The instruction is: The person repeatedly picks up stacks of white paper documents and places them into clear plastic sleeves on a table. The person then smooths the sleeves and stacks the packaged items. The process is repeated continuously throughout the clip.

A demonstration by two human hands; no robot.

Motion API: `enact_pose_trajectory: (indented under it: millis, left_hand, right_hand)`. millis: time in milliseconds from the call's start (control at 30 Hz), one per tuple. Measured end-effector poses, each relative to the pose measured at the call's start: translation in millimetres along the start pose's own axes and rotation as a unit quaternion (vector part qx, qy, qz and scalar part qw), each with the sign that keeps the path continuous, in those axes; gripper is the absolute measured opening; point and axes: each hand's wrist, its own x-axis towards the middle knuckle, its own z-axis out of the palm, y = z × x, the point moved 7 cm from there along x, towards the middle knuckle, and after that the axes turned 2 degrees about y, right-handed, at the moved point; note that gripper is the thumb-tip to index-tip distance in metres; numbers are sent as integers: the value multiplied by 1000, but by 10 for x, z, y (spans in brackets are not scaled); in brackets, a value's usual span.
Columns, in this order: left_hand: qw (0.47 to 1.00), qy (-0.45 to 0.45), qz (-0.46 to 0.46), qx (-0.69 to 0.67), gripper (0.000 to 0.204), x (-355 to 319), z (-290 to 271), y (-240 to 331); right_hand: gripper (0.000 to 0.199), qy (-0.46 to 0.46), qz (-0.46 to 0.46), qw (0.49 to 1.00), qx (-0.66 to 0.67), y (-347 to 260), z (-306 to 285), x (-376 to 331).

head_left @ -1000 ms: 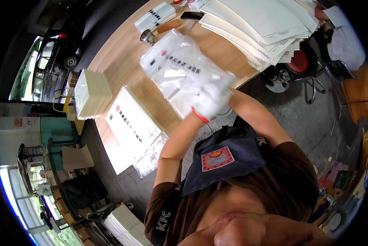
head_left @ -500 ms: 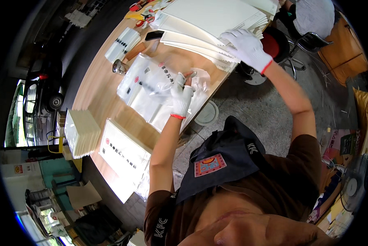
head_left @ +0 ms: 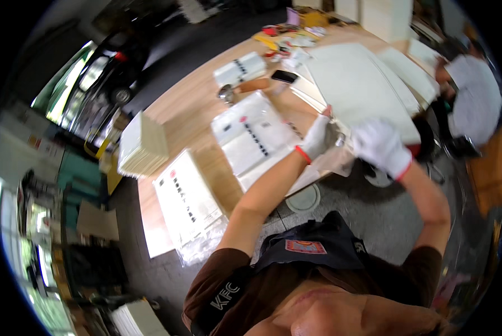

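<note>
My left hand [head_left: 320,138], in a white glove with bare fingertips, pinches a clear plastic bag [head_left: 337,161] at the table's near edge. Part of this bag drapes over the edge. Close to its right is my right hand [head_left: 382,148], also white-gloved; motion blur hides its fingers and whatever they may hold. Just behind both hands lies a stack of large white sheets [head_left: 351,78]. Left of my left hand, flat printed plastic bags [head_left: 251,137] lie piled on the table.
On the wooden table [head_left: 192,98] stand a block of white sheets [head_left: 141,147], a printed white stack [head_left: 185,193], a small bundle [head_left: 241,68], a phone [head_left: 284,76] and a metal cup [head_left: 226,94]. A person [head_left: 475,89] sits at the right. A round lid [head_left: 303,199] shows below the edge.
My view has turned to the right. My left hand has moved right with the plastic bag, towards the sheet stack. My right hand has left the stack's edge and come near my left.
</note>
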Motion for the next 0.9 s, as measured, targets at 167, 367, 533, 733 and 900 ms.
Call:
enact_pose_trajectory:
  millis: [167,367,533,733,900]
  left_hand:
    - [967,101,-49,228,25,-619,-155,507]
    - [810,48,-13,584,42,-968,-364,942]
    - [616,15,158,772,90,-1630,445,307]
    - [919,113,117,360,50,-1534,-366,901]
    - [953,97,101,267,41,-1731,-847,1561]
  right_hand:
    - [55,-18,222,967,122,134,-214,-309]
    - [54,73,443,549,705,296,1193,-1127]
    - [36,48,388,780,489,-363,857,-454]
    - [26,-53,272,929,246,-299,568,-454]
    - [25,-198,74,971,116,-595,553,-310]
